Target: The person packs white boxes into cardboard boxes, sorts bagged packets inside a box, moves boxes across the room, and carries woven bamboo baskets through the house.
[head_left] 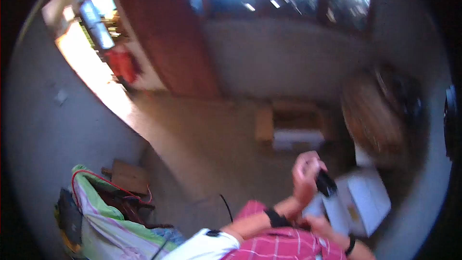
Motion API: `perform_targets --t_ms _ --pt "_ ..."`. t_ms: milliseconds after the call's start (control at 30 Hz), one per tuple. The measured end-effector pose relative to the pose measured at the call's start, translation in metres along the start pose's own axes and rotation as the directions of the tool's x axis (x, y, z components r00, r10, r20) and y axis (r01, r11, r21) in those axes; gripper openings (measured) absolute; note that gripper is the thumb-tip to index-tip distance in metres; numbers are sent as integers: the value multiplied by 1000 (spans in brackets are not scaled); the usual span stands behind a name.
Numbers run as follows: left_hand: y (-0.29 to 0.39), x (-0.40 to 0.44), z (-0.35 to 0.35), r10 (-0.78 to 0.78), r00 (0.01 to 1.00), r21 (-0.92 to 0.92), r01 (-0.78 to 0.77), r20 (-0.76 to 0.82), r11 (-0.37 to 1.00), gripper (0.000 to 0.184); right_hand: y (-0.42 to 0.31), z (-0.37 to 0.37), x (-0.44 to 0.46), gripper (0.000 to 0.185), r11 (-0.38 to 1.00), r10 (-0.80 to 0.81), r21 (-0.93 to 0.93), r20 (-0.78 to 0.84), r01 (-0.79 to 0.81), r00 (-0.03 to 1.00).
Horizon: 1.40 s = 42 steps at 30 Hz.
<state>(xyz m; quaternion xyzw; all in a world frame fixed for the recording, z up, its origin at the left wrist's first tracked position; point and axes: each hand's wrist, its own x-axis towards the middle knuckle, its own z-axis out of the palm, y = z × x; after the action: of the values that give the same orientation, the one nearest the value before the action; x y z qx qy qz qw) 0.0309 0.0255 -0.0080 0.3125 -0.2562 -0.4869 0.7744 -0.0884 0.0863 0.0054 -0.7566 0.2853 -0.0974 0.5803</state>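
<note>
My left hand (306, 175) reaches across from a white sleeve, a black band round its wrist. Its fingers are curled against a small black object (326, 183); blur hides what kind it is. Lower down, my right hand (321, 225), also with a black wristband, is close to the red checked cloth (284, 246) in front of my body. Its fingers are partly hidden and smeared. Just beyond both hands stands an open white box (368, 197) with its flaps spread.
A cardboard box (264, 124) sits on the floor ahead. To the right is a large brown rounded item (370, 110). At lower left, green-and-white cloth (113, 233) lies by a wooden piece (129, 177) and a red cord. A bright doorway (89, 62) opens at upper left.
</note>
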Motion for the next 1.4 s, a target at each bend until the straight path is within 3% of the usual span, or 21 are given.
perform_targets --t_ms 33,67,100,133,167,200,333,400,533,633,700,833,900,967,1167,1233,1300,1333,1400 --pt "7 9 3 15 998 33 -13 -62 999 18 -4 0 -1 25 998 -64 -6 3 64 998" --pt "4 21 -10 91 995 219 -98 41 971 18 -4 -2 9 22 975 -220 -37 -9 220 975" --pt "-2 28 -17 57 996 184 -68 68 981 21 -14 -6 13 27 961 -275 -18 -7 275 961" --pt "-16 29 -24 -139 990 85 142 -40 986 18 -5 -5 13 32 946 -324 -31 -22 323 946" --pt "-13 23 -15 -361 904 -4 370 -230 929 17 -11 -14 8 40 989 -144 -15 110 146 983" --pt "-18 24 -16 -427 873 -38 431 -235 902 17 -16 -22 8 42 988 -154 9 86 153 984" --pt "-42 18 -14 -557 770 -115 551 -311 827 17 6 -28 3 48 948 -302 -91 40 304 953" --pt "-53 14 -21 -605 721 -130 601 -338 788 18 15 -21 3 45 913 -399 -124 -57 390 915" --pt "-61 15 -29 -692 648 -198 668 -319 717 18 10 -16 5 49 950 -304 -92 -70 297 950" --pt "-63 9 -22 -697 636 -110 708 -332 698 18 14 -17 6 46 915 -391 -149 -102 374 915" --pt "-58 2 -14 -691 657 -80 705 -301 705 17 9 -19 4 40 927 -336 -176 5 332 942" --pt "-57 -7 -9 -646 733 -8 660 -212 751 18 2 -17 -1 36 951 -255 -169 39 258 966" --pt "-58 -10 -9 -628 758 0 638 -176 770 19 5 -12 -4 36 909 -360 -236 -32 343 932" --pt "-57 -14 -8 -612 779 12 619 -137 785 20 6 -11 -7 37 908 -360 -249 -47 339 932" --pt "-49 -20 -1 -584 809 94 588 -68 803 24 5 -14 -9 38 935 -332 -134 -9 328 943" --pt "-51 -20 -1 -559 828 96 561 -48 822 23 6 -20 -9 36 963 -269 16 22 269 963" --pt "-52 -19 -5 -557 829 131 559 -54 819 23 18 -26 -14 34 936 -265 217 -75 276 961" --pt "-52 -18 -9 -554 830 165 556 -61 814 22 21 -33 -18 32 937 -285 213 13 276 958" --pt "-55 -4 -16 -605 783 65 618 -147 784 26 11 -37 -22 32 947 -275 172 -14 273 961"
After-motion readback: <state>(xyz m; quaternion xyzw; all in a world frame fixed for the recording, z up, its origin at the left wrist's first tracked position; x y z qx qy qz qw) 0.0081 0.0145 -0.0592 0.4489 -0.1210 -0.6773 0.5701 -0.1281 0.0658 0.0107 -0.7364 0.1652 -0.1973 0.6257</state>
